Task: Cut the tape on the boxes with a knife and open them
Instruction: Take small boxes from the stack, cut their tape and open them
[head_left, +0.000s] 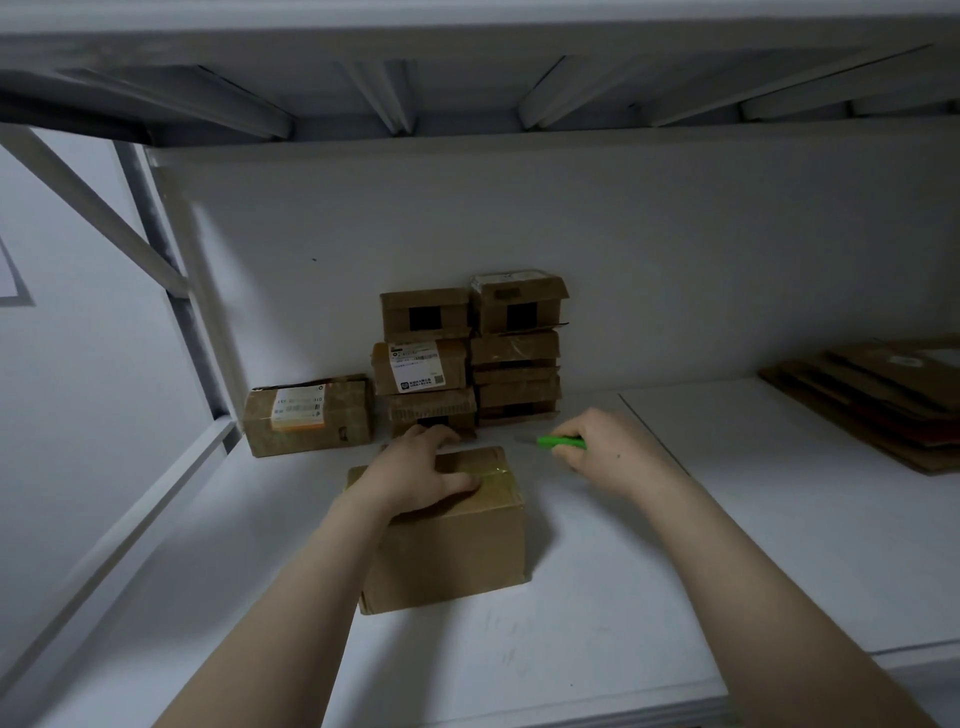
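Observation:
A brown cardboard box (457, 551) stands on the white shelf in front of me, with clear tape (493, 470) across its top. My left hand (421, 470) lies on the box's top, fingers curled over its far edge and thumb along the tape. My right hand (602, 447) hovers just right of the box and grips a green utility knife (558, 442). The knife's blade end points left toward the box's far right corner, a short gap away.
Several small cardboard boxes (470, 353) are stacked against the back wall. One labelled box (309, 415) sits at the left. Flattened cardboard (883, 400) lies at the far right. The shelf above hangs low overhead. A metal upright (171, 291) stands at the left.

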